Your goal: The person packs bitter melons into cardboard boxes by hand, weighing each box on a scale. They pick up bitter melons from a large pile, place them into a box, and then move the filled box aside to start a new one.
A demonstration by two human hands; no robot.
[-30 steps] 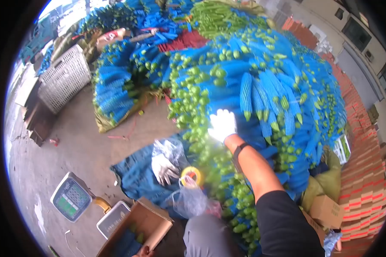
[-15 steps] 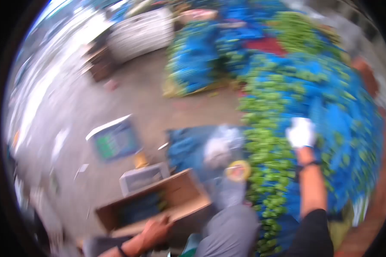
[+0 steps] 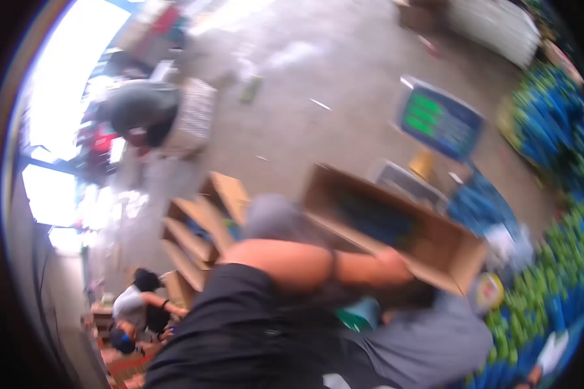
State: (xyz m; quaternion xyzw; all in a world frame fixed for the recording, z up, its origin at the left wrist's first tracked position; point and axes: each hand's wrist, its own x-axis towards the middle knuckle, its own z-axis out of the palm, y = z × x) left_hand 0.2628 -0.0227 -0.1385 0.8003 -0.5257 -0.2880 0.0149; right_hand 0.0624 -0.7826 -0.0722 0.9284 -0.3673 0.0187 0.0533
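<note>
A produce-packing area: concrete floor (image 3: 292, 129), digital scale (image 3: 441, 120) beyond the left hand (image 3: 390, 267), open carton (image 3: 462, 254) against it, blue-wrapped green vegetables (image 3: 551, 272) heaped around the gloved right hand (image 3: 551, 352).

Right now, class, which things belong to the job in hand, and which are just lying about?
Seemingly in the job:
- cardboard box, at the left hand
- netted green vegetables, at the gloved right hand
- scale

Apparently lying about:
- white crate
- blue sheet
- thin white scrap
</note>
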